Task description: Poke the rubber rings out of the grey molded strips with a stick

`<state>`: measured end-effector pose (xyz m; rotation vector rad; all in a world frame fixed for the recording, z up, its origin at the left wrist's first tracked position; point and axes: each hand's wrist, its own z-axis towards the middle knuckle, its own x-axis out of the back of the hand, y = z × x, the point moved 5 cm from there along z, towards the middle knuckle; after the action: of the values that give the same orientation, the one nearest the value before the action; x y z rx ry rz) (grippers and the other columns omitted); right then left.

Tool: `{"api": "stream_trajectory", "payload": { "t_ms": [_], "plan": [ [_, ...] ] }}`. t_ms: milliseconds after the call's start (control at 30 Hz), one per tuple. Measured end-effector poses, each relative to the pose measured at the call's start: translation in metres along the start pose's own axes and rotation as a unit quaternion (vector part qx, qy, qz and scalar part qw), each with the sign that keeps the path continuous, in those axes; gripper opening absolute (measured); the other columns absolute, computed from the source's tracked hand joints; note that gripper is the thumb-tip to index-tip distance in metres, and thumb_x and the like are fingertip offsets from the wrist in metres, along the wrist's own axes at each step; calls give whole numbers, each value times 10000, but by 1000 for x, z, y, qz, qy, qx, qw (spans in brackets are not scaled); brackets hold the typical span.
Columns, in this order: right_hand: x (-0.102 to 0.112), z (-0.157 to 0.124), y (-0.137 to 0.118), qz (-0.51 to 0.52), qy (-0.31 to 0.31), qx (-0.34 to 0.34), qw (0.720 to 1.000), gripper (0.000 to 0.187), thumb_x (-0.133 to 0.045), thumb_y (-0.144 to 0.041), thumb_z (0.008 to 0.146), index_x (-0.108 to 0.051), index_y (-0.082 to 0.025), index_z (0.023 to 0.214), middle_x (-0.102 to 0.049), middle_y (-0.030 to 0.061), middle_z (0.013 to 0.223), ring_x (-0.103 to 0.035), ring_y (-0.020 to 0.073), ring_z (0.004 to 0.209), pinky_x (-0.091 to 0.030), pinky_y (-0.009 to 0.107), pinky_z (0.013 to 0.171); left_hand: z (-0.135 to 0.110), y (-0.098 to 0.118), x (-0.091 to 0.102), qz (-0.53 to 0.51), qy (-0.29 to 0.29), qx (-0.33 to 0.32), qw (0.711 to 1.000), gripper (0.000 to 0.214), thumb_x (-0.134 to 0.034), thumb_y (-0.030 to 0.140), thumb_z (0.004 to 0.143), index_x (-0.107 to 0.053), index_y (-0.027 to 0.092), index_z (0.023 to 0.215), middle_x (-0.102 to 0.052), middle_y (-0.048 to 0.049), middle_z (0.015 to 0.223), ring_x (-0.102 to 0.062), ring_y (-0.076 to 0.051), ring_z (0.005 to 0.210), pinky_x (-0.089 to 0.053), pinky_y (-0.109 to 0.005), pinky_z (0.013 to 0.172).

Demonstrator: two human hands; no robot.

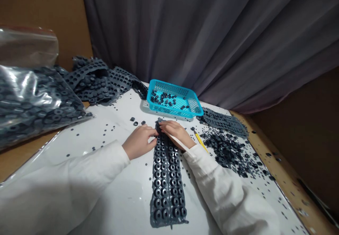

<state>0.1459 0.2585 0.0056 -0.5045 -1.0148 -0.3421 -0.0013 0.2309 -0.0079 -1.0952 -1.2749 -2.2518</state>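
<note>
- Okay, dark ring strip [168, 182] flat on the white bench [127, 203], running away from wearer.
- Left hand [140, 140] and right hand [178, 132] both at strip's far end, fingers bent; can't tell if either is pinching anything.
- Yellow stick [201, 141] right of right hand, by loose black pieces [227, 150].
- Clear bag [29, 101] of parts, left.
- Blue basket [172, 113] beyond hands, black parts inside.
- Grey curtain [185, 26] behind.

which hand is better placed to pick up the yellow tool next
Probably the right hand: the yellow tool lies just beside its wrist, while the left hand is across the dark strip.
</note>
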Motion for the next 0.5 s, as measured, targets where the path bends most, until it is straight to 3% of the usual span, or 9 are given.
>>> {"api": "stream_trajectory", "payload": {
  "t_ms": [267,400,500],
  "plan": [
    [22,-6,17,39,94,-157,982,141,-505,-276,930,-620,-207,975,-685,118,1101,-594,247,1096,-482,446,937,0,0,0,-9,0,-2,1000,170,-569,156,791,-686,180,912,-648,-24,734,-553,-201,755,-437,-328,742],
    [15,-7,8,148,90,-158,972,137,-555,-318,909,-630,-217,961,-643,109,1225,-531,244,1217,-410,472,1030,0,1,1,-8,1,-3,1000,185,-564,135,781,-686,181,912,-640,-24,717,-556,-205,752,-439,-320,716],
    [3,-6,4,194,58,-151,968,148,-564,-340,905,-632,-214,942,-668,106,1190,-535,230,1223,-422,450,1025,0,2,2,-2,2,-3,1000,186,-563,132,782,-688,177,913,-633,-25,707,-555,-207,754,-434,-317,709]
  ]
}}
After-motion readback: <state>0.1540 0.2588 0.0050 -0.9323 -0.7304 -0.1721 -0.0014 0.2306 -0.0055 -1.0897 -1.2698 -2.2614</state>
